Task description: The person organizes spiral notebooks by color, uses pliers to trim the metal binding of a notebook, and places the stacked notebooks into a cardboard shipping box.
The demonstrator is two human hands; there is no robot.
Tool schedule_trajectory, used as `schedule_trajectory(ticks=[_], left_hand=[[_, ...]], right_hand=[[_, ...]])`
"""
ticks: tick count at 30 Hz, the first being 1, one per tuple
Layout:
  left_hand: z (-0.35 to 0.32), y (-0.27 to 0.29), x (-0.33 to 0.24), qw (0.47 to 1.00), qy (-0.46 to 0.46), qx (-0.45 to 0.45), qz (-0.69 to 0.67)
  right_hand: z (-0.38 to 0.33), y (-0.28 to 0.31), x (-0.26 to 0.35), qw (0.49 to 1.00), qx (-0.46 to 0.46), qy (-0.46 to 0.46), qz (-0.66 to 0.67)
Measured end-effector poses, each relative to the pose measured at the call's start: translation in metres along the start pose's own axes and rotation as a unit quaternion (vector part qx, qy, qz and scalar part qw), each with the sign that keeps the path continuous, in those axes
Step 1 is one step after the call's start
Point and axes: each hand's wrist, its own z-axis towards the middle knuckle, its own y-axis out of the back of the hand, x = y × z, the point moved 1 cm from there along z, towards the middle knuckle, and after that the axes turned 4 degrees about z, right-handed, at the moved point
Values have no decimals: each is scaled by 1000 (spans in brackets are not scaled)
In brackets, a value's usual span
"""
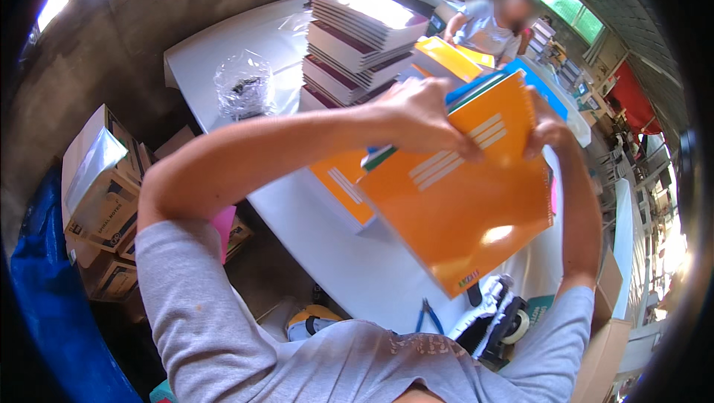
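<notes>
A small bundle of spiral notebooks (461, 202) is held tilted above the white table, an orange cover facing up and green and blue edges showing behind it. My left hand (428, 113) grips its upper left edge, thumb on the cover and fingers behind. At the spiral-bound right edge, my right hand (549, 126) is closed on the same bundle. Under my left forearm lies another orange notebook (346, 183), partly covered. Behind the bundle, a blue cover (541, 89) and yellow-orange notebooks (450, 57) rest on the table. A tall stack of notebooks (357, 49) with maroon edges stands beyond my left hand.
Crumpled clear plastic wrap (244, 84) sits on the white table (216, 42). Near the front edge are blue-handled pliers (428, 317) and a tape dispenser (512, 326). Cardboard boxes (104, 202) and a blue tarp (48, 291) lie at left. Another person (480, 27) is farther back.
</notes>
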Motion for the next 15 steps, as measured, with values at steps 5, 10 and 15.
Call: schedule_trajectory(ticks=[5, 10, 15], left_hand=[[-5, 14, 107, 981, 167, 47, -88], [15, 10, 208, 934, 241, 99, -243], [6, 8, 282, 912, 257, 92, -307]], right_hand=[[131, -39, -55, 984, 49, 53, 162], [232, -51, -180, 946, 16, -162, 279], [302, -105, -161, 912, 155, -212, 315]])
